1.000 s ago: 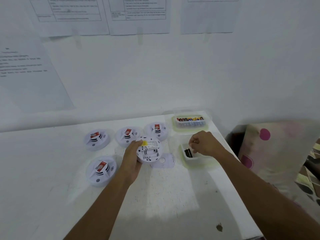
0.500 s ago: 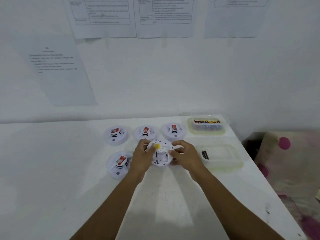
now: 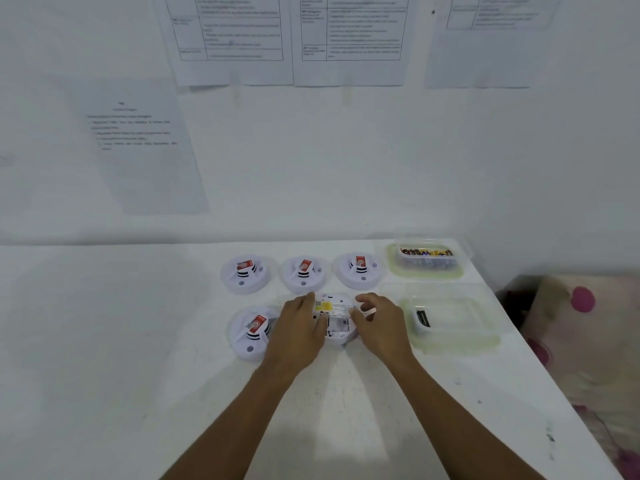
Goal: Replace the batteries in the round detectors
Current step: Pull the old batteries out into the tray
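White round detector (image 3: pixel 335 318) upturned, left hand (image 3: pixel 298 332) curled round its left rim, right hand (image 3: pixel 379 323) pinching its right rim

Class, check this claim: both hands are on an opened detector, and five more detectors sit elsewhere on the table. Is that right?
Not quite. The head view shows four more detectors, not five: three in a back row and one at front left. The left hand and right hand are indeed on the opened detector.
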`<state>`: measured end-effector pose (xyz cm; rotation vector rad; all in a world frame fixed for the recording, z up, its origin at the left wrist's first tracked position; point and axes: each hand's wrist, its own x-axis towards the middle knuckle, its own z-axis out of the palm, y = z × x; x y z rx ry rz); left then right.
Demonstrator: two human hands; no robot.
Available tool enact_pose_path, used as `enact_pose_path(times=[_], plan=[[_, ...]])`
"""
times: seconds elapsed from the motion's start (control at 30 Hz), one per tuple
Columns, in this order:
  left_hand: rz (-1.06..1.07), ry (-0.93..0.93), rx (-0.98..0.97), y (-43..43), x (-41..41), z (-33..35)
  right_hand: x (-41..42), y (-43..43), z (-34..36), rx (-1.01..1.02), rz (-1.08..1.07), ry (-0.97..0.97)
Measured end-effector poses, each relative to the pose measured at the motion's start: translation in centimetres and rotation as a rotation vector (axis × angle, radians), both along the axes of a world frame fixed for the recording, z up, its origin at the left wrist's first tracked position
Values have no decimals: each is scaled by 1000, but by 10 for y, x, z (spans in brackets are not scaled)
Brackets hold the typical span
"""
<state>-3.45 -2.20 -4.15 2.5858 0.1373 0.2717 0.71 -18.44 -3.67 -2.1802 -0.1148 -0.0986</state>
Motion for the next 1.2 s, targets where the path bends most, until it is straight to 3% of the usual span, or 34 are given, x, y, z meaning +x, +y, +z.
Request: enact_pose_path(times=[0.13,0.23,0.37,0.43,0.5,0.53,0.6,0.63,0.67,0.7,0.83,1.2], plan=[[-60,-184,203,39,-8,-6,-5,6,9,-3,19,-136],[-58,-146,368,75,-22,-19,-10,15,14,3,91,-192],[-104,-149,290,98,-37,-30,-19,34,14,-64,207,-225],[-32,-163,38,92,-41,-19,-23,44,13,-88,265,-235],[21,-141,-354,85,-34,8,-26,54,15,-80,303,-220],[-127,-72,-577,82,-34,29,-29,59,17,-70,316,-208],[-485,-117,-1055,83,-32,35,-33,68,22,-38,339,-200],[-365,-46,-1366,82,-33,40,-35,73,24,-24,351,-206],[-128,0,-1551,80,-35,43,-37,77,27,-16,360,-216],[21,21,-1632,76,-33,35,-39,81,28,-10,365,-225],[84,92,-1816,65,-31,25,-46,91,33,7,341,-241],[75,110,-1891,73,-30,26,-52,107,35,13,349,-266]])
